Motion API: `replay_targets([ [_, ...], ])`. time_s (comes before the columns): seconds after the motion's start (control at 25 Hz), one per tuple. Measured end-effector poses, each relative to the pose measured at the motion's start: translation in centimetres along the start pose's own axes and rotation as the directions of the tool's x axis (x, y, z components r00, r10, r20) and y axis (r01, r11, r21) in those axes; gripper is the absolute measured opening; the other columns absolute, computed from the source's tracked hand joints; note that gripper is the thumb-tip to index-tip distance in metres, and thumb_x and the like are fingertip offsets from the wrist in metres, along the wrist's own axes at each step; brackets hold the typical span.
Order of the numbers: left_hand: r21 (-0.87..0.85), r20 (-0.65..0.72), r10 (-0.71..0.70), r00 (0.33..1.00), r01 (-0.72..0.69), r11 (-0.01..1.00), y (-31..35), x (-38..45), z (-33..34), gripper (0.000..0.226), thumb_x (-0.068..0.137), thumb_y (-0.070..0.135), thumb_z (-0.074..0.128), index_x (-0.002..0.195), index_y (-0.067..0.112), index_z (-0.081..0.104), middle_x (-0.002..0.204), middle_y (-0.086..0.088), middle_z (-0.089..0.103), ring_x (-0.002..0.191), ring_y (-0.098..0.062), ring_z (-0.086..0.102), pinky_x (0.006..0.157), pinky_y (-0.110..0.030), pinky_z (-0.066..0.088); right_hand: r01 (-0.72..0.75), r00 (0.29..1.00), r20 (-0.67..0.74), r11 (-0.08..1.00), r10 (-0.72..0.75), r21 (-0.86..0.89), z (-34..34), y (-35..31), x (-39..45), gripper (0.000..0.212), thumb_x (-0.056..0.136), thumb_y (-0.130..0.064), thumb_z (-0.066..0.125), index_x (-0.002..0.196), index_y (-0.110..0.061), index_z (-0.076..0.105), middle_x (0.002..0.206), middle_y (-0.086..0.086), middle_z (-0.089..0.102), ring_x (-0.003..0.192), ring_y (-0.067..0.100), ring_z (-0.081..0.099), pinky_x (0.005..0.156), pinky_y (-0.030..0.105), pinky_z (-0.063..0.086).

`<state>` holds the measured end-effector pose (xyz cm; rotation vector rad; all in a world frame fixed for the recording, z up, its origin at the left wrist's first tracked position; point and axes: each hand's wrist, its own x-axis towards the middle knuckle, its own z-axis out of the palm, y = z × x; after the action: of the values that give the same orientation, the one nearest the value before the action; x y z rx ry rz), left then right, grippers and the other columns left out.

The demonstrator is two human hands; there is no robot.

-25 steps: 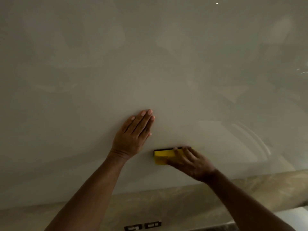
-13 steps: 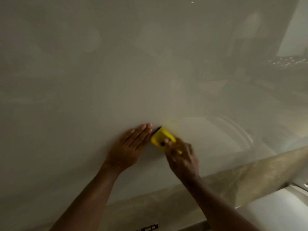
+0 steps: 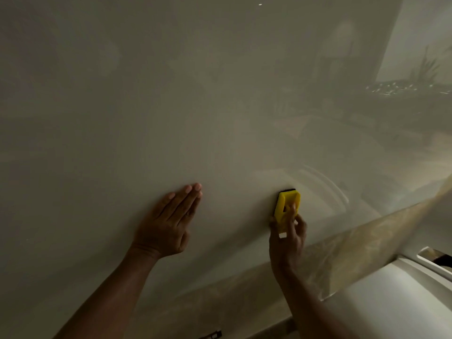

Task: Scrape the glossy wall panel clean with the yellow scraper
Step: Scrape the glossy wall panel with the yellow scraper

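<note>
The glossy pale wall panel (image 3: pixel 220 106) fills most of the view and mirrors the room faintly. My left hand (image 3: pixel 168 221) lies flat against it with straight fingers pointing up and to the right. To its right, my right hand (image 3: pixel 287 237) grips the yellow scraper (image 3: pixel 286 204) by its lower end. The scraper stands nearly upright, its dark blade edge at the top touching the panel. My fingers cover the lower part of the scraper.
A marbled beige band (image 3: pixel 367 243) runs along the panel's lower edge, rising to the right. Below it at the right lies a white surface (image 3: pixel 396 302) with a raised rim. Small dark fittings (image 3: pixel 212 335) show at the bottom edge.
My right hand has carried the scraper to the right, away from my left hand, and turned it from tilted to nearly upright. My left hand stays flat on the panel.
</note>
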<state>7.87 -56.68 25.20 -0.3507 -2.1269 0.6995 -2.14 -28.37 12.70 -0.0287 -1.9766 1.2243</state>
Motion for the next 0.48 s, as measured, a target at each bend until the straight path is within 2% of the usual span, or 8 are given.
replay_targets([
  [0.04, 0.003, 0.005, -0.002, 1.000, 0.002, 1.000, 0.1, 0.0, 0.0, 0.080, 0.089, 0.028, 0.032, 0.164, 0.003, 0.027, 0.175, -0.013, 0.017, 0.163, -0.026, 0.014, 0.134, -0.041, 0.003, -0.103, 0.994, -0.027, 0.994, 0.104, 0.044, 0.6, -0.7, -0.6, 0.073, 0.089, -0.010, 0.083, 0.153, -0.016, 0.049, 0.134, 0.019, 0.056, 0.113, 0.039, 0.061, 0.088, 0.056, 0.058],
  [0.08, 0.008, 0.008, -0.004, 1.000, 0.004, 1.000, 0.3, 0.0, 0.1, 0.080, 0.089, 0.028, 0.030, 0.164, 0.002, 0.027, 0.175, -0.013, 0.017, 0.163, -0.026, 0.014, 0.134, -0.041, 0.003, -0.143, 0.989, -0.030, 0.986, 0.147, 0.090, 1.3, -1.7, -1.6, 0.073, 0.089, -0.012, 0.083, 0.153, -0.015, 0.049, 0.135, 0.017, 0.055, 0.117, 0.036, 0.059, 0.092, 0.054, 0.057],
  [0.2, 0.029, 0.025, -0.007, 1.000, 0.006, 1.000, 0.5, 0.0, 0.1, 0.079, 0.091, 0.029, 0.028, 0.164, 0.002, 0.026, 0.175, -0.014, 0.017, 0.163, -0.027, 0.014, 0.134, -0.043, 0.002, -0.138, 0.987, 0.104, 0.975, 0.121, 0.176, 1.8, -4.1, -5.4, 0.074, 0.090, -0.015, 0.081, 0.155, -0.018, 0.047, 0.139, 0.011, 0.052, 0.124, 0.024, 0.055, 0.098, 0.041, 0.052],
  [0.28, 0.042, 0.026, -0.008, 1.000, 0.007, 0.999, 0.6, 0.1, 0.1, 0.078, 0.092, 0.029, 0.031, 0.164, 0.001, 0.026, 0.175, -0.015, 0.016, 0.164, -0.028, 0.012, 0.134, -0.043, 0.001, -0.203, 0.975, 0.130, 0.957, 0.179, 0.208, 1.4, -3.8, -4.8, 0.074, 0.090, -0.014, 0.081, 0.156, -0.020, 0.046, 0.138, 0.011, 0.052, 0.122, 0.028, 0.058, 0.095, 0.042, 0.054],
  [0.32, 0.053, 0.017, -0.005, 1.000, 0.004, 0.999, 0.7, 0.3, 0.1, 0.076, 0.094, 0.029, 0.032, 0.164, 0.000, 0.026, 0.175, -0.016, 0.015, 0.164, -0.029, 0.011, 0.134, -0.043, 0.001, -0.301, 0.953, 0.116, 0.924, 0.280, 0.237, 1.1, -3.5, -3.8, 0.074, 0.092, -0.015, 0.080, 0.157, -0.023, 0.044, 0.136, 0.011, 0.051, 0.119, 0.032, 0.059, 0.094, 0.044, 0.056],
  [0.4, 0.092, -0.020, 0.002, 1.000, 0.000, 0.996, 0.9, 0.4, 0.2, 0.070, 0.100, 0.028, 0.034, 0.163, -0.002, 0.028, 0.174, -0.018, 0.017, 0.163, -0.030, 0.013, 0.134, -0.043, 0.003, -0.559, 0.825, 0.100, 0.777, 0.557, 0.288, 1.1, -3.1, -1.1, 0.074, 0.098, -0.025, 0.074, 0.160, -0.031, 0.035, 0.135, 0.014, 0.047, 0.120, 0.035, 0.058, 0.104, 0.049, 0.051],
  [0.48, 0.114, -0.053, 0.006, 0.999, 0.000, 0.993, 1.4, 0.6, 0.4, 0.065, 0.103, 0.027, 0.040, 0.160, -0.003, 0.034, 0.170, -0.019, 0.026, 0.159, -0.029, 0.022, 0.133, -0.042, 0.008, -0.722, 0.685, 0.140, 0.640, 0.715, 0.264, 1.7, -2.8, -0.1, 0.075, 0.101, -0.038, 0.067, 0.162, -0.038, 0.025, 0.139, 0.015, 0.044, 0.127, 0.033, 0.054, 0.114, 0.048, 0.044],
])
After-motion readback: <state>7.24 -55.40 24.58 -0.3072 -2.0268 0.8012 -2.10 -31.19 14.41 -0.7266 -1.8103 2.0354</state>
